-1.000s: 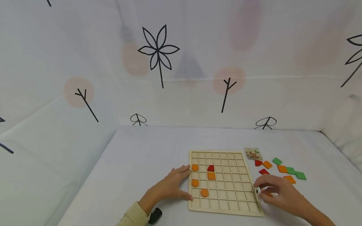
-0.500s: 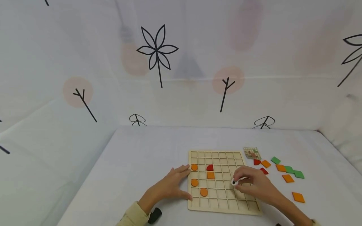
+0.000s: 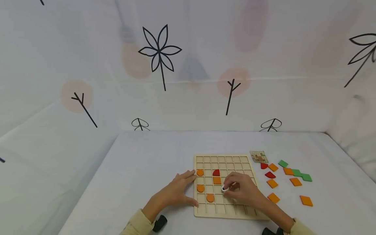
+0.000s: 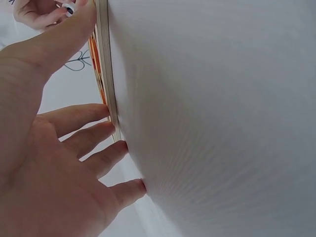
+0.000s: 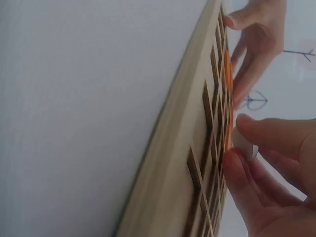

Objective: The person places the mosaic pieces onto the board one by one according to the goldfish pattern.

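Note:
A wooden grid board (image 3: 205, 210) lies on the white cloth. My left hand (image 3: 173, 195) rests along its left edge, fingers spread and touching the rim. Between thumb and fingers, my right hand (image 3: 242, 191) pinches a small white disc (image 3: 224, 188) with a black dot, over the middle of the grid. The right wrist view has the disc (image 5: 245, 145) close to the board's surface; whether it touches is unclear. To its left sit an orange square (image 3: 216, 180), a red rounded piece (image 3: 216, 172) and three orange discs (image 3: 210, 197) in cells. My right hand covers some cells.
Right of the board lie several loose pieces: orange tiles (image 3: 306, 200), green tiles (image 3: 283, 163) and red ones (image 3: 270, 175). A small patterned card (image 3: 259, 156) is by the board's upper right corner. A fabric backdrop (image 3: 194, 107) rises behind the table.
My right hand has carried the white disc leftward from the board's right edge to the middle of the grid. The left hand stays at the left edge. The head view has shifted slightly.

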### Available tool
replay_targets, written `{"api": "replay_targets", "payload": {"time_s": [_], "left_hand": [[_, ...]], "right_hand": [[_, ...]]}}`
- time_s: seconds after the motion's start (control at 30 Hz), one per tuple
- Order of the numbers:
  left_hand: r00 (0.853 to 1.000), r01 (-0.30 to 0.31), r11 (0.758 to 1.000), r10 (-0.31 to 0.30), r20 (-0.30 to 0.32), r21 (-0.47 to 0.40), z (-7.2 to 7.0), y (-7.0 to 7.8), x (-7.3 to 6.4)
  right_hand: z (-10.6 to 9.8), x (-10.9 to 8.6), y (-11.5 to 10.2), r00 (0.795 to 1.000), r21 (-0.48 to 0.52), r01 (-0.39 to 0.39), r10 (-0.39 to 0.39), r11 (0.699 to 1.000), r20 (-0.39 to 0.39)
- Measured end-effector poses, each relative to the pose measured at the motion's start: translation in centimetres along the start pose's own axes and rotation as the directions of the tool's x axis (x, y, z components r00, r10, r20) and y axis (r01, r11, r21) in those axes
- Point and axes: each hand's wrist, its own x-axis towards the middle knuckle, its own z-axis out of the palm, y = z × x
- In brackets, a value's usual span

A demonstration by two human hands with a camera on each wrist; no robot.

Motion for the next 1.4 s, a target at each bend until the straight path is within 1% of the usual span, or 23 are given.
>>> {"api": "replay_targets", "payload": {"time_s": [0.07,0.2,0.3,0.43,0.6,0.8,1.0,1.4], "left_hand": [[1.000,-0.002,1.000,0.002,-0.005,0.005,0.0,-0.1,0.0],[1.000,-0.004,1.000,0.004,-0.012,0.008,0.1,-0.2,0.2],[1.000,-0.003,1.000,0.003,-0.014,0.006,0.1,-0.3,0.3],[1.000,0.002,1.000,-0.002,-0.010,0.001,0.0,-0.3,0.4],[1.000,0.013,1.000,-0.013,-0.005,0.000,0.0,-0.2,0.4],[1.000,0.012,1.000,-0.012,0.000,-0.003,0.1,-0.2,0.5],[1.000,0.010,1.000,-0.010,0.006,-0.006,0.1,-0.3,0.4],[1.000,0.012,1.000,-0.012,0.009,0.005,0.3,-0.3,0.4]], "right_hand": [[0.5,0.3,-0.1,1.000,-0.037,0.000,0.000,0.999,-0.007],[1.1,0.9,-0.6,0.999,-0.117,-0.034,0.036,0.992,0.009],[1.1,1.2,-1.1,0.998,-0.157,-0.044,0.049,0.987,0.030],[1.1,1.3,-1.5,0.996,-0.179,-0.058,0.068,0.982,0.054],[1.2,1.4,-1.4,0.994,-0.177,-0.068,0.081,0.982,0.070],[1.3,1.5,-1.3,0.993,-0.164,-0.051,0.068,0.985,0.094],[1.5,1.6,-1.2,0.994,-0.181,-0.036,0.054,0.983,0.098],[1.5,1.6,-1.4,0.992,-0.186,-0.017,0.040,0.982,0.121]]}}
